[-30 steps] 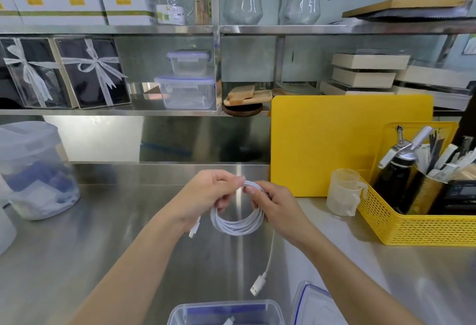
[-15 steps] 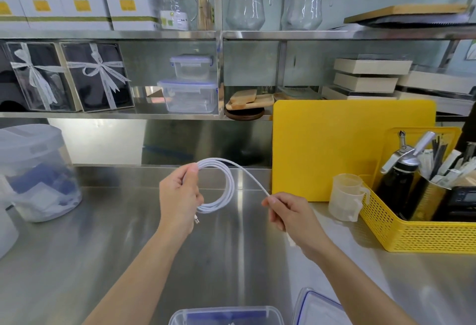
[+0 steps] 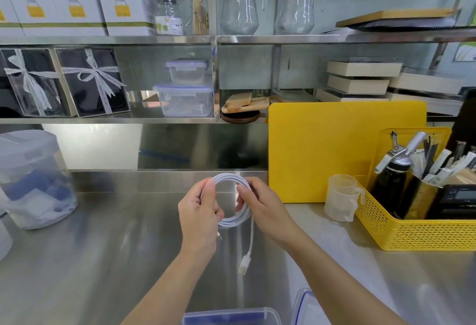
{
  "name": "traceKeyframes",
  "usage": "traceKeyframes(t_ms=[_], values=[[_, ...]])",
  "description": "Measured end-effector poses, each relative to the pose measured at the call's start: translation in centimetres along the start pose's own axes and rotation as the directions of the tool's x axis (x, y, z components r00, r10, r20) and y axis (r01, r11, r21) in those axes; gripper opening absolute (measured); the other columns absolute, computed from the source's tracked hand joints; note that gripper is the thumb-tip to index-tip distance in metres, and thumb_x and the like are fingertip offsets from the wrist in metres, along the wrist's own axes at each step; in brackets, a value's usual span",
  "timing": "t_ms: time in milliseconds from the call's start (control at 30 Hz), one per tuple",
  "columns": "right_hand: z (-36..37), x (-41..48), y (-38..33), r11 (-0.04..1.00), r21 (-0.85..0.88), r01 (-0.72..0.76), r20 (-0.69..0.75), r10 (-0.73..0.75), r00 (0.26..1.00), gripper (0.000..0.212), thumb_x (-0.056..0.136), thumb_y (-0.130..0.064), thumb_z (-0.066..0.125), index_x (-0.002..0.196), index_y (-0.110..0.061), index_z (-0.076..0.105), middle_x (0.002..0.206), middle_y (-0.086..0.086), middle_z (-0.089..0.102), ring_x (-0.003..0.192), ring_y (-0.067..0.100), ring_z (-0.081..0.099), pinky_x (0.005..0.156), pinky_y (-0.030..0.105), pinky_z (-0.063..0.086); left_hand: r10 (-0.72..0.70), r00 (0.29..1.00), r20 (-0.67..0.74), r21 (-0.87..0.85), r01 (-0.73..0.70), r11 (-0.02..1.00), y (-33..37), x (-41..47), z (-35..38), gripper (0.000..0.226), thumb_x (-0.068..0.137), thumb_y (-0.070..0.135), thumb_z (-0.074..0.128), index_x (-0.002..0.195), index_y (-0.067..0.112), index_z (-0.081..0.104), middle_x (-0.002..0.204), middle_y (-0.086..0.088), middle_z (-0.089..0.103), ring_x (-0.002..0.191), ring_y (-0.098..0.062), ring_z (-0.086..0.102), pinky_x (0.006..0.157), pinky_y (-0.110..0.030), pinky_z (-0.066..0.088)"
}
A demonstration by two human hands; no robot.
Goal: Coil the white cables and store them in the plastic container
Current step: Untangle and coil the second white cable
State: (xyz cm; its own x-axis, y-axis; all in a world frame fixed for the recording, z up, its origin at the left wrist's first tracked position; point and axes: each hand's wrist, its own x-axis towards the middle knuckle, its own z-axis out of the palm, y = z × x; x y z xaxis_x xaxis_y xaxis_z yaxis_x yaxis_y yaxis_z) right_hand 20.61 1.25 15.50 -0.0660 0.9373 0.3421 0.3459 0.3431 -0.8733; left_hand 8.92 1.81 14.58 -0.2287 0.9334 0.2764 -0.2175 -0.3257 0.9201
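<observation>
The white cable [image 3: 233, 220] seems pinched between left hand [image 3: 199, 219] and right hand [image 3: 265, 209].

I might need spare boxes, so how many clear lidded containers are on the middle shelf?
2. A smaller container sits on top of a larger container, both just left of the upright post. More could be hidden behind them.

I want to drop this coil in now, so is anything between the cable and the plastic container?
Nothing visible. The left hand and right hand hold the white cable over the counter; the plastic container sits nearer the person, lid beside it.
</observation>
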Motion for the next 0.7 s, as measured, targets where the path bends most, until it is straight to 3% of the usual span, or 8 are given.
traceKeyframes(t_ms=[133, 233, 300, 367, 467, 567, 633, 700], values=[[0.8, 0.1, 0.3, 0.991, -0.114, -0.070, -0.045, 0.066, 0.997, 0.024, 0.098, -0.032, 0.032, 0.096, -0.018, 0.051, 0.076, 0.000, 0.054, 0.066, 0.012, 0.051, 0.063, 0.033, 0.045, -0.067, 0.998, 0.006, 0.049, 0.067, 0.997, -0.7, -1.0, 0.4, 0.028, 0.100, 0.016, 0.038, 0.082, 0.012, 0.059, 0.044, 0.013, 0.037, 0.046, -0.005, 0.033, 0.047, -0.020, 0.033], [0.0, 0.2, 0.4, 0.956, -0.285, -0.064, -0.089, 0.041, 0.995, 0.021, 0.098, -0.031, 0.027, 0.092, -0.022, 0.045, 0.076, -0.005, 0.049, 0.067, 0.010, 0.047, 0.061, 0.026, 0.039, -0.229, 0.947, 0.224, 0.285, 0.161, 0.945, -0.1, 0.4, -0.7, 0.031, 0.100, 0.024, 0.038, 0.089, 0.007, 0.060, 0.062, 0.000, 0.053, 0.060, -0.013, 0.048, 0.065, -0.022, 0.042], [-0.6, -0.1, 0.5, 0.913, -0.403, -0.066, -0.060, 0.045, 0.997, 0.017, 0.098, -0.031, 0.027, 0.092, -0.024, 0.041, 0.078, -0.006, 0.048, 0.069, 0.007, 0.046, 0.060, 0.023, 0.039, -0.296, 0.881, 0.368, 0.427, 0.123, 0.896, 1.0, 1.7, -1.7, 0.037, 0.097, 0.037, 0.041, 0.090, 0.010, 0.065, 0.078, -0.004, 0.066, 0.075, -0.014, 0.060, 0.081, -0.027, 0.046], [-0.8, -0.4, 0.4, 0.879, -0.474, -0.048, -0.015, 0.047, 0.999, 0.013, 0.098, -0.030, 0.028, 0.094, -0.025, 0.039, 0.085, -0.001, 0.052, 0.075, 0.013, 0.051, 0.066, 0.029, 0.044, -0.311, 0.845, 0.436, 0.525, 0.043, 0.850, 2.1, 2.7, -2.2, 0.043, 0.095, 0.047, 0.040, 0.093, 0.013, 0.067, 0.091, -0.002, 0.071, 0.089, -0.014, 0.064, 0.089, -0.029, 0.045], [-0.4, -0.7, 0.0, 0.890, -0.455, 0.023, 0.038, -0.007, 0.999, 0.010, 0.098, -0.029, 0.030, 0.094, -0.026, 0.040, 0.087, 0.001, 0.053, 0.080, 0.019, 0.054, 0.070, 0.035, 0.047, -0.365, 0.755, 0.545, 0.588, -0.033, 0.808, 3.6, 3.3, -1.7, 0.049, 0.096, 0.048, 0.034, 0.101, 0.008, 0.063, 0.077, -0.001, 0.067, 0.075, -0.013, 0.065, 0.078, -0.023, 0.051], [-0.2, -0.8, -0.3, 0.895, -0.443, 0.056, 0.028, -0.048, 0.998, 0.015, 0.098, -0.026, 0.033, 0.103, -0.020, 0.046, 0.090, 0.000, 0.054, 0.080, 0.018, 0.054, 0.069, 0.031, 0.047, -0.388, 0.684, 0.617, 0.527, 0.006, 0.850, 3.6, 3.3, -1.8, 0.049, 0.097, 0.039, 0.039, 0.107, -0.006, 0.057, 0.060, -0.001, 0.055, 0.056, -0.014, 0.058, 0.073, -0.035, 0.053], [-0.2, -0.9, -0.3, 0.885, -0.462, 0.062, 0.032, -0.053, 0.998, 0.019, 0.098, -0.026, 0.034, 0.108, -0.018, 0.047, 0.093, 0.002, 0.055, 0.080, 0.018, 0.055, 0.070, 0.031, 0.047, -0.386, 0.684, 0.620, 0.437, 0.108, 0.893, 2.9, 3.1, -2.0, 0.056, 0.092, 0.039, 0.047, 0.108, -0.015, 0.052, 0.056, 0.000, 0.046, 0.048, -0.013, 0.051, 0.068, -0.038, 0.055], [-0.1, -1.0, -0.2, 0.881, -0.469, 0.063, 0.037, -0.052, 0.998, 0.022, 0.097, -0.028, 0.033, 0.109, -0.018, 0.048, 0.095, 0.003, 0.058, 0.081, 0.018, 0.056, 0.071, 0.032, 0.049, -0.364, 0.723, 0.587, 0.340, 0.188, 0.921, 2.3, 2.7, -1.9, 0.058, 0.085, 0.041, 0.052, 0.101, -0.014, 0.055, 0.055, 0.002, 0.037, 0.043, -0.010, 0.039, 0.056, -0.031, 0.050]])
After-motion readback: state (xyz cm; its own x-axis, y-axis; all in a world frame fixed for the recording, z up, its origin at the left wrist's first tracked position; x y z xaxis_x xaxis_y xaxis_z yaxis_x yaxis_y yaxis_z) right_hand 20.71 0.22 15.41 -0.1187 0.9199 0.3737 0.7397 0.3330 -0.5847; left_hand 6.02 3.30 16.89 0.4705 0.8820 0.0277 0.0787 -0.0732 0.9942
